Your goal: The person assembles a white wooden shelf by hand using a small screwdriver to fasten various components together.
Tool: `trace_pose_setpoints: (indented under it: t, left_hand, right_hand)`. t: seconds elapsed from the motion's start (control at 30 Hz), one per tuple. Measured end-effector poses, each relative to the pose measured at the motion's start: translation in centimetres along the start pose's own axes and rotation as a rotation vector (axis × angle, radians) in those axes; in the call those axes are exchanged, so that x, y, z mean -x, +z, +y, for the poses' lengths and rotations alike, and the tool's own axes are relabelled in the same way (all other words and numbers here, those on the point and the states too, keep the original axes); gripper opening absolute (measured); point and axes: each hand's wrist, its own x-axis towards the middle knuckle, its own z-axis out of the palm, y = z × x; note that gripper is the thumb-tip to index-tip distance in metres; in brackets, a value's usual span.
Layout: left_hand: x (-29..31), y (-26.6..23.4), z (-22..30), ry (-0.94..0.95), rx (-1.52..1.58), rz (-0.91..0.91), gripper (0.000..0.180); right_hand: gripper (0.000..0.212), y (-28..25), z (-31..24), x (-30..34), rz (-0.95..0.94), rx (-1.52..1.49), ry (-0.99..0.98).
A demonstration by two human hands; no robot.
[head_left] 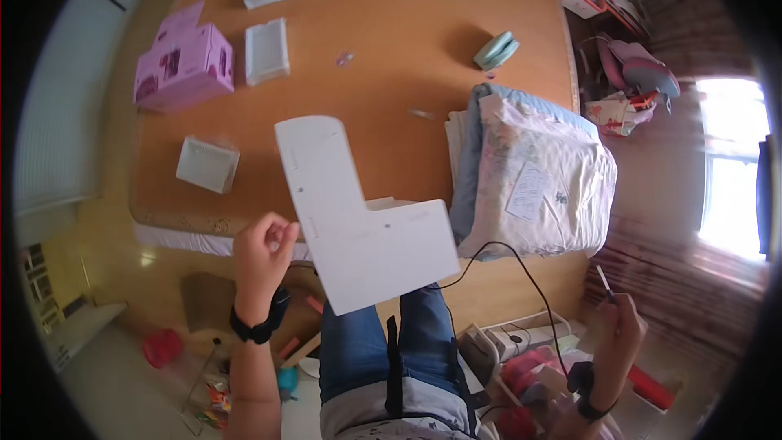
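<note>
A flat white L-shaped panel (358,236) with small screw-like spots and slots is in front of me, over the bed's near edge and above my thighs. Beside its left edge is my left hand (265,248), fingers curled in and thumb bent. The fingertips come close to the panel; whether they grip it or touch it I cannot tell. Out at the lower right, away from the panel, my right hand (621,322) is closed round a thin pen-like stick (604,279), pale at its upper end and dark near the fingers. Both wrists wear dark bands.
On the brown bed mat (391,57) are a pink box (186,69), several white trays (267,50), a mint-green case (497,50) and folded bedding (554,183). A black cable (529,277) curves down to the right. A white rack (521,330) stands below.
</note>
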Motion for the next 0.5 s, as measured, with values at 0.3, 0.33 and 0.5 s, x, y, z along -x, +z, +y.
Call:
trace_pose_setpoints:
  t: [0.3,0.33,0.5]
  left_hand:
    - [10.0,13.2,19.5,0.4,0.082,-0.401,0.013]
    - [10.5,17.5,21.3,0.369,0.159,-0.449,0.01]
    - [7.1,40.8,23.8,0.46,0.106,-0.378,0.007]
  right_hand:
    - [0.008,3.1,22.5,-2.4,-0.04,-0.308,0.128]
    - [0.009,4.3,25.2,-3.2,-0.044,-0.333,0.144]
    - [0.01,11.5,35.5,-8.7,0.011,-0.545,0.192]
